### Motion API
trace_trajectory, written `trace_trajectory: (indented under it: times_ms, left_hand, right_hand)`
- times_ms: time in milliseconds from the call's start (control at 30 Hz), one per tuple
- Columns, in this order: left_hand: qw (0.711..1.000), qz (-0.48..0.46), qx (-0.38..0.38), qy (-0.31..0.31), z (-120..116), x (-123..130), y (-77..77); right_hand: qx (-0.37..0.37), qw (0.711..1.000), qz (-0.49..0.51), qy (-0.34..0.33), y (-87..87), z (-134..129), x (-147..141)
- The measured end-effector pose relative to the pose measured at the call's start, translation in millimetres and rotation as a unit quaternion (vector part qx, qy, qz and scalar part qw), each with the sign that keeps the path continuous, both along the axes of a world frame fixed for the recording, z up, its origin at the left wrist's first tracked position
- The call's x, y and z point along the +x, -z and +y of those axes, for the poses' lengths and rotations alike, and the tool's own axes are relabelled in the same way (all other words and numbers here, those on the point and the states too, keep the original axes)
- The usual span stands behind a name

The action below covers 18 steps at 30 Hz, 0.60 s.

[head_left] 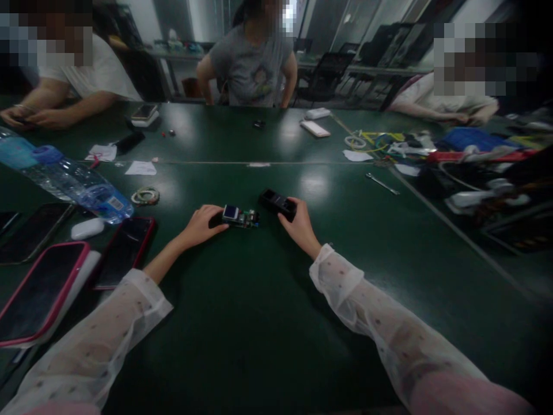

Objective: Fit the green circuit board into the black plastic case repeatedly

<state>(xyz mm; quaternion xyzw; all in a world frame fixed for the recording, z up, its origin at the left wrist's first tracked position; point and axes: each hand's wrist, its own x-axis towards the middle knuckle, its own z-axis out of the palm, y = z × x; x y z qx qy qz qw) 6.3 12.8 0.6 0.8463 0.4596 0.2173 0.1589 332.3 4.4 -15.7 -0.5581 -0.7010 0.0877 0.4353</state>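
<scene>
My left hand (pixel 206 223) gripped the left end of a circuit board (pixel 247 218) with a small screen (pixel 230 212); my right hand (pixel 300 226), apart from it, gripped the right end of a black case (pixel 273 200). Board and case were near each other over the green table (pixel 242 323), right of a plastic bottle (pixel 82 184); contact with the tabletop could not be told.
</scene>
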Motion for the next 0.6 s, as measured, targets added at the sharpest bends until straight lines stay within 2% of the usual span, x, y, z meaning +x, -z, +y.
trace_trajectory:
  times_ms: [400, 600]
  left_hand:
    - [1.0, -0.001, -0.004, 0.006, 0.0, -0.4, 0.3]
    - [1.0, 0.001, -0.009, 0.008, -1.8, 0.4, -3.0]
  right_hand:
    - [-0.041, 0.999, 0.018, 0.004, -2.5, -3.3, -2.6]
    - [-0.008, 1.0, -0.018, 0.013, 0.5, -0.8, -1.6]
